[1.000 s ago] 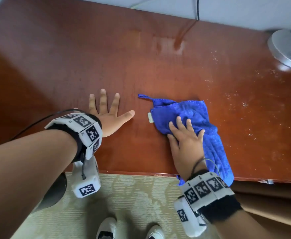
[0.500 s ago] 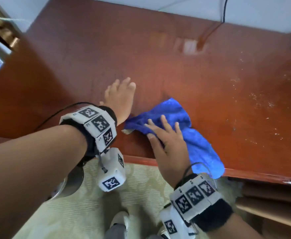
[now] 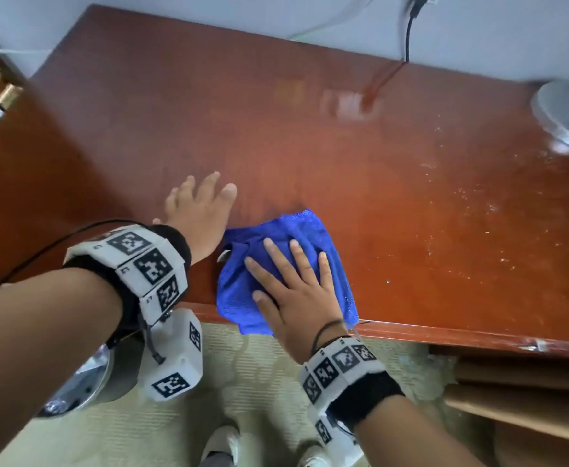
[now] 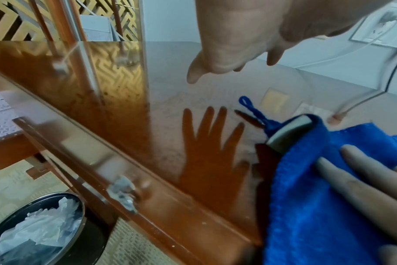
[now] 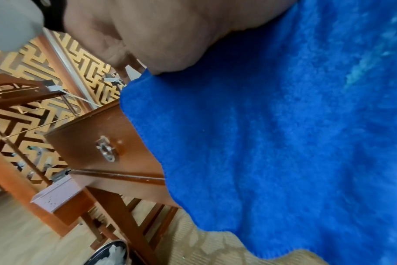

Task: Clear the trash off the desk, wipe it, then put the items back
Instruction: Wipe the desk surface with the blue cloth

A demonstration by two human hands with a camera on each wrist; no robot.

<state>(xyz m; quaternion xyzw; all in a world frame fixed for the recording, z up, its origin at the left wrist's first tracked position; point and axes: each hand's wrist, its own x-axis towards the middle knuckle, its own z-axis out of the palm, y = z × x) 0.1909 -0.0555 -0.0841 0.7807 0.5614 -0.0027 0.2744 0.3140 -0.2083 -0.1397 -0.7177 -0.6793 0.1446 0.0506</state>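
Note:
A blue cloth [image 3: 296, 237] lies bunched on the reddish wooden desk [image 3: 276, 136] at its near edge, one corner hanging over the edge. My right hand [image 3: 293, 281] presses flat on the cloth with fingers spread and straight. The cloth [image 5: 272, 134] fills the right wrist view under my palm. My left hand [image 3: 199, 210] hovers just left of the cloth, fingers straight, holding nothing. In the left wrist view the left hand [image 4: 238, 44] floats above the desk [image 4: 165, 111], its reflection below it, with the cloth [image 4: 317, 197] and my right fingers [image 4: 363, 179] beside it.
Crumbs and dust speckle the desk's right part [image 3: 461, 203]. A round metal lamp base [image 3: 566, 116] stands at the back right, and a black cable [image 3: 409, 32] drops down the wall. A bin [image 4: 34, 231] holding crumpled paper stands on the floor, left of my feet.
My right hand has slid the cloth leftward along the near edge, bunching it up. My left hand has lifted off the desk and drawn its fingers together.

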